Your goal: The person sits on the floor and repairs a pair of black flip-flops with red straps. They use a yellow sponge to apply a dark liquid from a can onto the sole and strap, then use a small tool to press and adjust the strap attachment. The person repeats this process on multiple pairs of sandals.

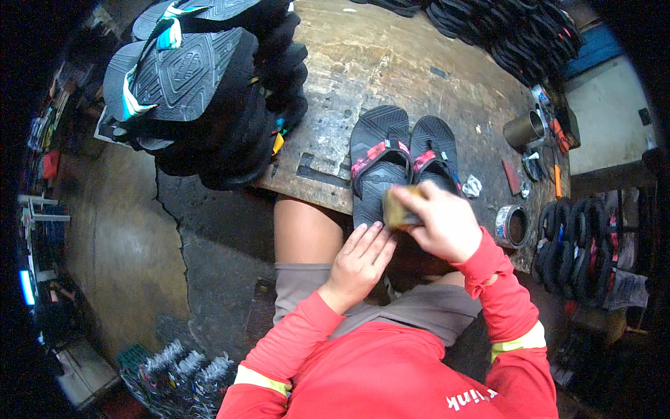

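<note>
A black sandal with a pink-patterned strap (380, 183) lies sole-down at the near edge of the worn wooden table (335, 63), its toe pointing away. The right hand (447, 220) grasps a tan block (400, 209) (its edges blurred) over the heel's right side. The left hand (359, 264) has its fingers stretched out at the heel end; whether it also pinches the sole, I cannot tell. Just right lies a matching sandal (434, 136), then crumpled paper (472, 186). Farther right sits a metal cup (523, 130); well left rises a sandal pile (185, 73).
</note>
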Demonstrator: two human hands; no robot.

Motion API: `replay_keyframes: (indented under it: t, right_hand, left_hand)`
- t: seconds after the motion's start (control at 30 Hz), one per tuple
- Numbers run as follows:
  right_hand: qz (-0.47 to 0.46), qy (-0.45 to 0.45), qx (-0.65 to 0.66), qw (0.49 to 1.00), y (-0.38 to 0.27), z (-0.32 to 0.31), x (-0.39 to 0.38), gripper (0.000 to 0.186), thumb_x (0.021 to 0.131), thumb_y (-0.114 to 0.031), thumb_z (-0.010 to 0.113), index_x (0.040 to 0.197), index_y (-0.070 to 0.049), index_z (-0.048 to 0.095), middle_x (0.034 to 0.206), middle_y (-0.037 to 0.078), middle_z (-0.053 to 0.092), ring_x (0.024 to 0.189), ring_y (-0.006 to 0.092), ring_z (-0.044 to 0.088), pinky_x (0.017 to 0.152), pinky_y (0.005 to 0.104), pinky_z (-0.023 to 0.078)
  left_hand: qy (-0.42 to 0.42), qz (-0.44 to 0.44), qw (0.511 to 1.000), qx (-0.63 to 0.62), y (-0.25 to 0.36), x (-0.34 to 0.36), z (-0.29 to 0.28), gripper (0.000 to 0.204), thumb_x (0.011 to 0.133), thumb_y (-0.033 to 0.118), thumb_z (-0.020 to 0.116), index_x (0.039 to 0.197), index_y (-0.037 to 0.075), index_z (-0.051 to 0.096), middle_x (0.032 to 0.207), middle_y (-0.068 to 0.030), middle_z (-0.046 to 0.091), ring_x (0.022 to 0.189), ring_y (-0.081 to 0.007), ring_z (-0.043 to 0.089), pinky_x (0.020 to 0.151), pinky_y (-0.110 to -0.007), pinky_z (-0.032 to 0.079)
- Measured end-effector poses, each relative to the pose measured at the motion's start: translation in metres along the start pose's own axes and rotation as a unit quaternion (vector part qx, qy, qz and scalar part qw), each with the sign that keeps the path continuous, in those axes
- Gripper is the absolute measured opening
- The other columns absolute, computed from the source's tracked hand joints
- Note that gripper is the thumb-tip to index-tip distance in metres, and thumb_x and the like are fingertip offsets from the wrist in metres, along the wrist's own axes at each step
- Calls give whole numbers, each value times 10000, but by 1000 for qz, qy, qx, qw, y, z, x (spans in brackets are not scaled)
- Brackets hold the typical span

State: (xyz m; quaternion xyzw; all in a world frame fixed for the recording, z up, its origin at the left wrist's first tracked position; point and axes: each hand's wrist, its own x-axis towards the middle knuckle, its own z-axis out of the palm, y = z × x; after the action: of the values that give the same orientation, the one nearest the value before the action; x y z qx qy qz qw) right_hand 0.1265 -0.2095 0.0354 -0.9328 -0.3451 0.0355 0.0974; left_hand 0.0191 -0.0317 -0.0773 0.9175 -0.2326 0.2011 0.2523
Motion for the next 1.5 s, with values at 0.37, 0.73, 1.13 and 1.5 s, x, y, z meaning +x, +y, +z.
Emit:
replay_keyframes:
  t: [0.37,0.73,1.13,1.5]
  right_hand:
    - [53,72,-62,994,-45,81,51,518,778,-164,728,1270,-9,686,1030,128,676,856,295,724,749,394,610]
    - [25,30,415,909,39,7,-34,782,853,-181,840,1542,-28,505,1357,145,659,1251,222,621,1078,358,467]
    - [289,336,641,627,121,-7,-262,708,924,-107,719,1562,7,434,1403,87,619,1220,176,606,1026,305,491]
    - [380,355,76,851,148,2,-243,461,775,-64,851,1225,-124,773,1118,114,723,1009,296,712,894,362,566]
  left_hand:
    - [17,11,998,-55,-7,-2,3,123,796,108,673,892,40,710,938,-147,686,1015,-328,667,1061,-491,505]
    - [-46,6,999,-18,0,-2,-10,508,912,171,716,1393,38,619,1432,-136,620,1376,-302,552,1210,-501,363]
    - [-86,-75,987,116,-22,53,8,622,994,314,665,1523,38,493,1583,-163,494,1502,-346,416,1242,-647,201]
    - [-66,-150,973,165,-14,86,33,670,923,330,725,1537,171,509,1592,-193,449,1445,-411,438,1057,-598,460]
